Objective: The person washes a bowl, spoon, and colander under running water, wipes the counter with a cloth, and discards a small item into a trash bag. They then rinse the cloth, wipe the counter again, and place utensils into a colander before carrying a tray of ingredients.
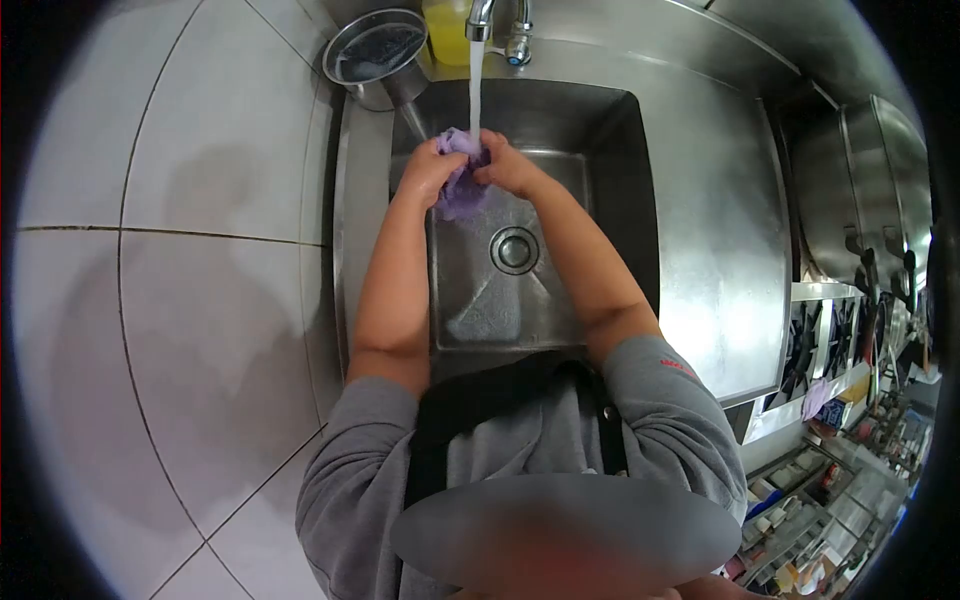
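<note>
A wet purple cloth [462, 192] is bunched between my two hands over the far left part of the steel sink [617, 130]. My left hand [427, 176] grips its left side, and my right hand [505, 165] has its fingers closed on the right side. Water [475, 90] runs from the chrome faucet [480, 20] straight down onto the cloth between the hands. The round drain [515, 250] lies nearer to me, below the cloth. Some wet foam shows on the sink floor near the front.
A steel pot [375, 85] with a handle, holding liquid, sits at the sink's back left corner. Beside it is a yellow container [447, 32]. A steel counter [710, 230] extends right toward large pots [865, 190] and stove burners. A tiled wall [220, 330] borders the left.
</note>
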Available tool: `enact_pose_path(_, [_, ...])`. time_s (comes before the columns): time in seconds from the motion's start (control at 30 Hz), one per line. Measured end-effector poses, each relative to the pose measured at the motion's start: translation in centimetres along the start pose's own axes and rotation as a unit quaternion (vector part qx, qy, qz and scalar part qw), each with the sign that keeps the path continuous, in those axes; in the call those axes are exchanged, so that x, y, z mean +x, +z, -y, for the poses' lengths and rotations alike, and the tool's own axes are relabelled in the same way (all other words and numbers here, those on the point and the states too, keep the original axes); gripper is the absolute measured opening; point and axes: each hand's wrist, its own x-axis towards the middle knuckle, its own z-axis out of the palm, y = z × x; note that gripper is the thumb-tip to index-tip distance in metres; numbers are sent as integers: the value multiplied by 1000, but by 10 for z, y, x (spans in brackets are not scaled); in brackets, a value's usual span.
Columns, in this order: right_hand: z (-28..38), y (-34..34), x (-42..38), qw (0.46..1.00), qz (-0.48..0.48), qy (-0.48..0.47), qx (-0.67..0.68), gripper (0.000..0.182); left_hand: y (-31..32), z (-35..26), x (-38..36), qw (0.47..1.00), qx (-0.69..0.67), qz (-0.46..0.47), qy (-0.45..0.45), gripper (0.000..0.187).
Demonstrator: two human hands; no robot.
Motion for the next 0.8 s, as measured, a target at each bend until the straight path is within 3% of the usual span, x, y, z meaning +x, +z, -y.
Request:
enact_pose_path(0.07, [-6, 7, -8, 995, -58, -53, -63, 60, 4, -4, 2, 1000, -7, 0, -4, 25])
enact_pose_path(0.17, [-7, 4, -5, 987, -43, 1, -158, 60, 10, -2, 9, 1000, 4, -21, 7, 25])
enact_pose_path(0.27, [3, -3, 2, 981, -52, 116, -146, 62, 5, 1, 17, 981, 174, -62, 64, 27])
enact_pose_path(0.37, [1, 1, 9, 989, -100, 32, -102, 61, 8, -11, 12, 946, 283, -91, 131, 32])
enact_pose_path(0.47, [31, 9, -2, 991, -133, -30, 4, 62, 22, -29, 1, 943, 284, -109, 137, 37])
enact_pose_path(0.57, [43, 10, -8, 982, -183, -9, -50, 47, 20, -13, 14, 973, 187, -64, 118, 35])
enact_pose_path(0.67, [33, 1, -3, 979, -132, -2, -153, 39, 34, -16, -2, 990, 44, -134, 21, 33])
enact_pose_path(0.73, [34, 3, -8, 970, -132, -93, -184, 32, 30, -19, -6, 974, -158, -124, -103, 34])
enact_pose_path(0.8, [38, 7, -19, 951, -88, -191, -226, 27, 32, -20, -17, 915, -323, -87, -226, 44])
